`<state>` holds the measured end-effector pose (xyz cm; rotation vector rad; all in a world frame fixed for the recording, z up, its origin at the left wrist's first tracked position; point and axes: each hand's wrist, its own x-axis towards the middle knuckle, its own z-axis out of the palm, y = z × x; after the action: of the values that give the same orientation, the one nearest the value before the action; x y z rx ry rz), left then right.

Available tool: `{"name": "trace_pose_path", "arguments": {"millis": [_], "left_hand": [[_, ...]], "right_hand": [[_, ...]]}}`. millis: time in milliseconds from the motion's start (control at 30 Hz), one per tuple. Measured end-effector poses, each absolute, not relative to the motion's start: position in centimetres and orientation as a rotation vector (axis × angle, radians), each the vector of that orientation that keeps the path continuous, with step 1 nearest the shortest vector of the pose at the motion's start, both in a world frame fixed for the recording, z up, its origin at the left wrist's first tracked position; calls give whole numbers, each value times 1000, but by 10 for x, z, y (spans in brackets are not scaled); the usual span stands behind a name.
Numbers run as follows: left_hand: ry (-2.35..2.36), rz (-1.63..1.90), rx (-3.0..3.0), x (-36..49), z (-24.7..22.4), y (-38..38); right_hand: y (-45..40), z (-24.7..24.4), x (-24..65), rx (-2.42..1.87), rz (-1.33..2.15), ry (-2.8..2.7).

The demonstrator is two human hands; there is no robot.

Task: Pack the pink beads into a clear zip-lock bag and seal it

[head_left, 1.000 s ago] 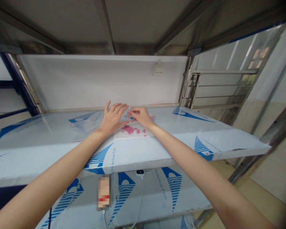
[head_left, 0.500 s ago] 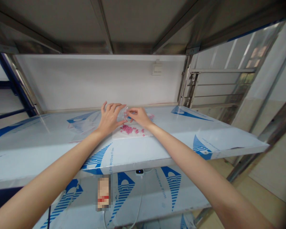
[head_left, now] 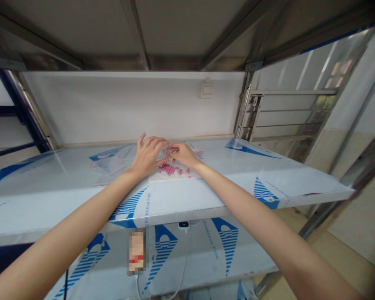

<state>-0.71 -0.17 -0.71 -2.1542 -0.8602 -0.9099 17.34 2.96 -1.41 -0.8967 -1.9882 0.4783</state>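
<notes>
Between my left hand (head_left: 148, 157) and my right hand (head_left: 183, 154) is a small transparent plastic container (head_left: 166, 152), mostly hidden by my fingers. Both hands grip it at the far side of a film-covered steel shelf (head_left: 237, 175). Just below them, a heap of small round pink pills (head_left: 167, 168) lies on a white sheet (head_left: 178, 175). Several loose pills are scattered to its right, and a few more show behind my right hand. A transparent plastic bag (head_left: 108, 164) lies to the left of my left hand.
A steel shelf (head_left: 143, 58) runs overhead, and a white wall with a switch plate (head_left: 207, 89) stands behind. Metal frame posts flank the shelf. On a lower shelf are a pixelated packet (head_left: 136, 252) and a white cable (head_left: 183, 254) leading from a small device.
The transparent container no longer lies tilted out between my hands. My hands have drawn closer around it, and more of it is covered by my fingers.
</notes>
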Motion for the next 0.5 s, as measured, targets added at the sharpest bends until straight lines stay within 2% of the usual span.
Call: {"name": "trace_pose_path", "arguments": {"millis": [200,500], "left_hand": [[-835,-967,-2195,-7,-7,-1],[-1058,-1518,-2115,-10,-12,10]], "right_hand": [[28,-13,172,-875,500,-1953],[27,-7,182,-1113,296,-1919]]}}
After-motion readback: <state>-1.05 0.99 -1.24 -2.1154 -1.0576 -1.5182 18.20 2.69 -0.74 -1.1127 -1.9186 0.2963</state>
